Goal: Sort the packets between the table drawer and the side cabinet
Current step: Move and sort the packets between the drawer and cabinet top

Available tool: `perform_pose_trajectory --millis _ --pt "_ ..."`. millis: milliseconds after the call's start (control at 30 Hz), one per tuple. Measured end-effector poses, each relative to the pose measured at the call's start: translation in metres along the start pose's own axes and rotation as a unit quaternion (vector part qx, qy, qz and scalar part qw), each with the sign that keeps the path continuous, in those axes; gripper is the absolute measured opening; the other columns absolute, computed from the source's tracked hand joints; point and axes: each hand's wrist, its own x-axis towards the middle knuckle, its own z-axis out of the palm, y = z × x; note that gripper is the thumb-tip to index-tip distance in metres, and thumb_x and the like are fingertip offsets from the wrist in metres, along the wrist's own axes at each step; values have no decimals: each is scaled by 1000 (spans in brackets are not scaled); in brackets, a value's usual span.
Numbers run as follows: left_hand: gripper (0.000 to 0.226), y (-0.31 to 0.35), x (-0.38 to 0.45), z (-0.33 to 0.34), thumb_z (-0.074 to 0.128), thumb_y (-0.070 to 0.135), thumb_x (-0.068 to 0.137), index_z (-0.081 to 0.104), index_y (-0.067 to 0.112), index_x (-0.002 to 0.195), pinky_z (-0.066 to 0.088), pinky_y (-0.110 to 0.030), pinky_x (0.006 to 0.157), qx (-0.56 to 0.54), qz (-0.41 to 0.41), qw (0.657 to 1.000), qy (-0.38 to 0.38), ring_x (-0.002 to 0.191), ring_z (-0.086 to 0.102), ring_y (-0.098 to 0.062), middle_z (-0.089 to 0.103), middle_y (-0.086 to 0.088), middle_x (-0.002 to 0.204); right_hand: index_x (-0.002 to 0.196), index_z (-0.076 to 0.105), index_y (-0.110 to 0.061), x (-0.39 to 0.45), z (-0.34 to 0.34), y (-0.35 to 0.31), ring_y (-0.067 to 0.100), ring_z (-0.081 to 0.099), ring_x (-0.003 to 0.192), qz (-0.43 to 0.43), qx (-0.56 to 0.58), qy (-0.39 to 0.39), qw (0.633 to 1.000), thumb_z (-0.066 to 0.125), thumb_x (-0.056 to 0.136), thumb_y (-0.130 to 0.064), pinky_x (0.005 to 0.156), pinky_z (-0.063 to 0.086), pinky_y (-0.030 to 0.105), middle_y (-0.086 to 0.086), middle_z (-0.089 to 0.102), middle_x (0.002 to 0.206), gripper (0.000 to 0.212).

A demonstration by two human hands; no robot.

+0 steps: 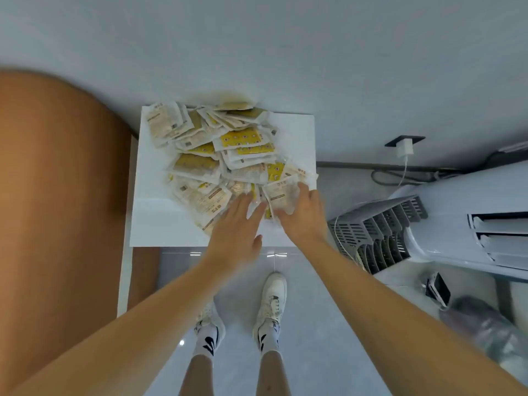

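**Both hands at the packet heap**

A loose pile of packets [223, 155] covers the white side cabinet [291, 130] top. The left hand [237, 232] lies flat, fingers straight, on the pile's near edge; the right hand [303, 215] curls around one pale packet [281, 195] beside it.

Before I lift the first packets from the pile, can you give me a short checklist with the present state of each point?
1. Left hand lies flat on the near edge of the pile of packets, fingers straight: ok.
2. Right hand has a firm hold on the pale packet: cannot tell, blurred.
3. Pile sits fully on the white cabinet top: not ok, some packets overhang the right edge.
4. Table drawer is open and within reach: cannot tell, not in view.
5. Feet stand clear of the charger cable: ok.
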Motion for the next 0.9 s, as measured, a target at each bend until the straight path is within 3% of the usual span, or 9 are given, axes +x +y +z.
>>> perform_pose_trajectory --millis 133,300,467,567,733,900 --pt "81 1 24 12 63 33 92 21 21 159 18 -47 124 54 -6 998 -25 155 10 -34 14 -16 166 144 37 -18 11 2 0 31 48 118 24 -10 19 999 81 80 -44 89 48 42 10 49 130 82" --pt "87 -2 33 11 75 23 77 32 20 153 33 -48 116 106 -20 994 7 149 19 -39 24 -17 159 137 38 -21 19 2 0 28 57 114 46 42 3 998 85 77 -41 85 55 45 4 57 126 79" --pt "102 -2 30 12 79 17 74 20 23 156 32 -54 116 114 -82 990 -10 149 8 -50 11 -25 160 132 38 -24 19 0 5 24 64 110 70 109 -19 991 86 78 -31 81 59 44 -2 60 128 72" --pt "96 -8 28 16 80 10 69 32 17 152 36 -54 115 108 -64 992 -3 149 12 -47 18 -23 159 132 38 -25 17 0 7 23 64 110 70 111 -23 991 85 78 -33 81 60 45 -3 60 127 72" --pt "85 -23 18 26 80 -8 59 52 17 136 46 -46 102 93 18 995 7 138 38 -35 42 -12 148 133 38 -25 13 1 8 22 63 111 73 117 -26 990 85 79 -33 79 57 40 -4 60 128 72" --pt "93 -24 18 24 75 -13 66 45 18 148 39 -58 112 74 -5 997 17 149 21 -45 25 -17 163 134 38 -25 7 3 6 24 63 115 72 123 -26 989 85 80 -31 84 59 46 -2 60 133 71"
